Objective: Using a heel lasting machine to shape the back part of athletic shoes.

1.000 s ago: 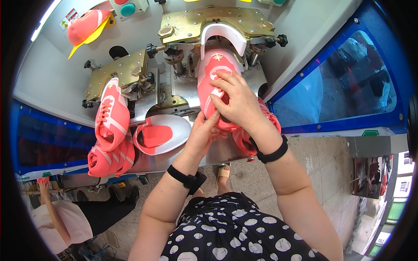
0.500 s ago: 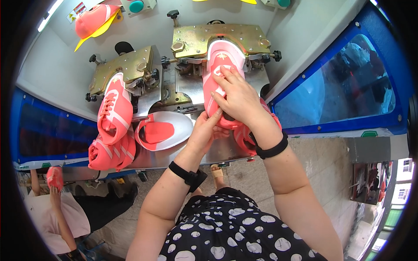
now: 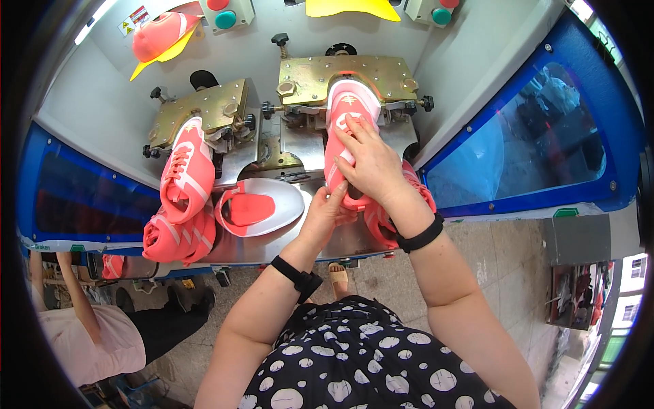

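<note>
A coral-pink shoe upper (image 3: 338,143) with a white toe edge reaches, toe first, under the gold metal head (image 3: 344,71) of the right machine station. My right hand (image 3: 371,160) lies over the upper with outstretched fingers, pressing on its top near the white mark. At the heel end, my left hand (image 3: 329,217) pinches the upper between thumb and fingers. Part of the heel is hidden behind my hands. Beside my left wrist, a coral and white shoe-shaped piece (image 3: 255,208) rests on the metal ledge. More coral uppers (image 3: 383,225) sit partly behind my right forearm.
On the left station (image 3: 201,112) another laced upper (image 3: 184,167) has its toe under the head, above stacked uppers (image 3: 178,235). Blue-framed window panels (image 3: 524,150) flank the machine. A pink and yellow cap (image 3: 163,39) hangs by green-button boxes (image 3: 225,19). Another person (image 3: 102,334) stands lower left.
The whole view has shifted, so the machine sits slightly lower. My hands keep nearly the same hold on the upper. At the left, the other person's arms and the coral shoe have moved.
</note>
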`<state>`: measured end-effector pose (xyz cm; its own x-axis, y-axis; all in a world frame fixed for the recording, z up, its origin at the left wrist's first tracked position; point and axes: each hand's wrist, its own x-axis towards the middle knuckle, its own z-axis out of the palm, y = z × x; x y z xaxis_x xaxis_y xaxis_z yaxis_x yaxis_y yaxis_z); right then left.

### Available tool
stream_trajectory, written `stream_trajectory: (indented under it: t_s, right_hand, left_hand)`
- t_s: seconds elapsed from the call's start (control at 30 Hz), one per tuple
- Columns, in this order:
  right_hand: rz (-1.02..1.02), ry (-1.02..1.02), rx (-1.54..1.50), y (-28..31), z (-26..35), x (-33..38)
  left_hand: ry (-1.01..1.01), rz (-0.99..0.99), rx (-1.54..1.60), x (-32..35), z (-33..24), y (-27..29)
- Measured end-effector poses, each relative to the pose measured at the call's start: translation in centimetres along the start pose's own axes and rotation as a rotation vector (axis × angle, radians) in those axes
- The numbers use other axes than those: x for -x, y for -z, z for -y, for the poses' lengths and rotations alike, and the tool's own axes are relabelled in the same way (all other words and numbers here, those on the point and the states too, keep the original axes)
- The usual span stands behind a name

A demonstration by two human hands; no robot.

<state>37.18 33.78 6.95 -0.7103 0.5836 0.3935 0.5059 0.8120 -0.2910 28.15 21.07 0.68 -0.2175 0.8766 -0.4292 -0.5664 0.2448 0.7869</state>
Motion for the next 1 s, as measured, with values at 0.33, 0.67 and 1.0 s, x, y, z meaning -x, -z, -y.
stream_trajectory:
  t_s: [0.33,0.67,1.0]
  right_hand:
    - [0.022,0.006,0.101,0.0,0.8,0.2]
    - [-0.007,-0.058,0.227,1.6,3.9,0.7]
    - [-0.290,0.218,-0.271,3.0,14.2,13.5]
  left_hand:
    - [-0.360,-0.112,-0.671,2.6,2.0,3.8]
    - [-0.482,-0.292,-2.180,7.8,-0.6,20.0]
    - [-0.420,0.136,0.060,15.1,-9.0,7.8]
